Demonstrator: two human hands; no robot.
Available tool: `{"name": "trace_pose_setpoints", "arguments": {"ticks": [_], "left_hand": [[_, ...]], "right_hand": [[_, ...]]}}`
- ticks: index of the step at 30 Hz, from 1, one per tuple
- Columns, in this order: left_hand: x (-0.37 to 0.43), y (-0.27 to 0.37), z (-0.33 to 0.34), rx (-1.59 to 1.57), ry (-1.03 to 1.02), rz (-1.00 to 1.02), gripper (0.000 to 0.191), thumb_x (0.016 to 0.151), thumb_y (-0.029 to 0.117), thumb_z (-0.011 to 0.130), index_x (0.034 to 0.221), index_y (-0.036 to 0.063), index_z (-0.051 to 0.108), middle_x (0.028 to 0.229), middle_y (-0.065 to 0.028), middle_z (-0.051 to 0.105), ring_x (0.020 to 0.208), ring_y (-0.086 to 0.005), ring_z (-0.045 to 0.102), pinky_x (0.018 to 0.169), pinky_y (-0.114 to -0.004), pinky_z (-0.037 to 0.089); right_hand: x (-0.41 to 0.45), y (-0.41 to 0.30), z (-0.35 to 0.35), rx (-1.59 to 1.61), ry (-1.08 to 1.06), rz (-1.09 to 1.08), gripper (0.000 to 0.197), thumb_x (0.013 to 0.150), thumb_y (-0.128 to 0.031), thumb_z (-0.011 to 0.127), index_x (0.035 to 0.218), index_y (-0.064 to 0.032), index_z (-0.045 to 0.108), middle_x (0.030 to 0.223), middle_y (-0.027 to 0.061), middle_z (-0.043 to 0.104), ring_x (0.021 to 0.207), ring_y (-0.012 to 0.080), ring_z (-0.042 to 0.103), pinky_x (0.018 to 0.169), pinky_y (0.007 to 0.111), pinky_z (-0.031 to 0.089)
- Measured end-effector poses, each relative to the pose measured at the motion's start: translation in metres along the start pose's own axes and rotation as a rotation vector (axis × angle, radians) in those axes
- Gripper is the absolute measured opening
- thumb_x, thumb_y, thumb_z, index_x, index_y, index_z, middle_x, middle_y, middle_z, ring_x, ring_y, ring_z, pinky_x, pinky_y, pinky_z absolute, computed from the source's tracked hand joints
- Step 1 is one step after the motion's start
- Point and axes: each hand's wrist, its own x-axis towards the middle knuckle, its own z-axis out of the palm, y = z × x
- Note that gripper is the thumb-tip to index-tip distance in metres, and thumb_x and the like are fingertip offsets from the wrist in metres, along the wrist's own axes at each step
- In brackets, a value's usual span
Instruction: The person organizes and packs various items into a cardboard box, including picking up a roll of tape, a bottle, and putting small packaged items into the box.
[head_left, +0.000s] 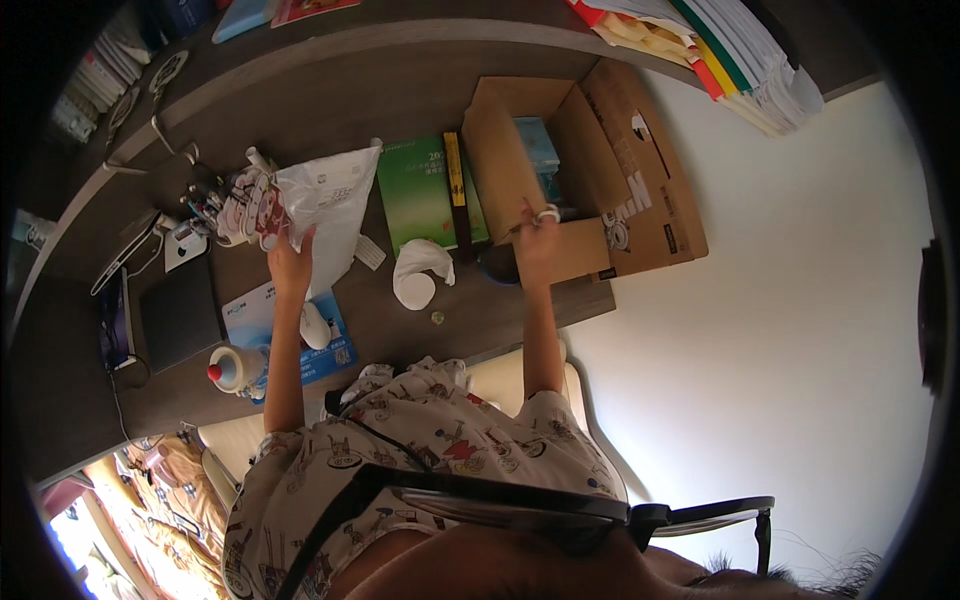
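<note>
My left hand (291, 259) is at the lower edge of a bundle of pink and white cartoon-figure items (259, 204), beside a clear and white plastic packet (330, 191); which of these it grips I cannot tell. In my right hand (537, 244) is a small object with a white, ring-like part (549, 215), perhaps scissors. That hand is at the near side of an open cardboard box (499, 150), which holds light-blue packages (537, 142). A green book (416, 187) with a yellow and black strip (454, 169) on it lies between my hands.
Near the desk's front edge are a white roll (417, 291) with loose tissue, a white mouse (315, 326) on a blue mat (337, 360) and a bottle with a red cap (215, 373). A black tablet-like slab (180, 315) lies at left. A shelf (420, 31) with folders overhangs the desk.
</note>
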Motion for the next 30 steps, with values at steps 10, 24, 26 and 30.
{"name": "trace_pose_setpoints", "arguments": {"ticks": [10,24,26,30], "left_hand": [[-0.024,0.088,0.062,0.045,0.143,0.251,0.056,0.076,0.009,0.063,0.124,-0.0004,0.035,0.127,-0.019,0.039,0.116,-0.0361,0.035,0.096,-0.045,0.026],[-0.005,0.104,0.216,-0.813,-0.831,-0.24,0.044,0.082,0.026,0.062,0.12,0.0094,0.045,0.117,-0.0124,0.048,0.105,-0.0185,0.05,0.086,-0.03,0.041],[-0.007,0.1,0.21,-0.758,-0.767,-0.213,0.042,0.083,0.023,0.061,0.12,0.0097,0.046,0.114,-0.0121,0.049,0.1,-0.0168,0.054,0.082,-0.028,0.043],[-0.006,0.123,0.183,-0.681,-0.838,-0.272,0.04,0.085,0.018,0.058,0.122,0.0103,0.044,0.122,-0.0071,0.044,0.103,-0.0159,0.05,0.085,-0.027,0.042]], "right_hand": [[-0.037,-0.003,0.036,-0.062,-0.158,-0.749,0.048,0.076,-0.031,0.065,0.114,-0.0021,0.054,0.117,0.0149,0.053,0.107,0.0309,0.05,0.086,0.039,0.04],[0.069,0.104,0.038,0.087,0.064,-0.519,0.011,0.075,-0.004,0.061,0.086,-0.0013,0.059,0.079,0.013,0.058,0.072,0.0278,0.059,0.054,0.028,0.045],[0.088,0.1,0.048,-0.228,-0.235,-0.297,0.016,0.073,-0.003,0.062,0.089,-0.002,0.059,0.089,0.0162,0.058,0.081,0.03,0.059,0.056,0.034,0.048],[0.104,0.11,0.069,-0.764,-0.667,-0.065,0.024,0.072,-0.007,0.065,0.094,-0.0007,0.059,0.105,0.0191,0.057,0.096,0.0313,0.057,0.066,0.041,0.053]]}}
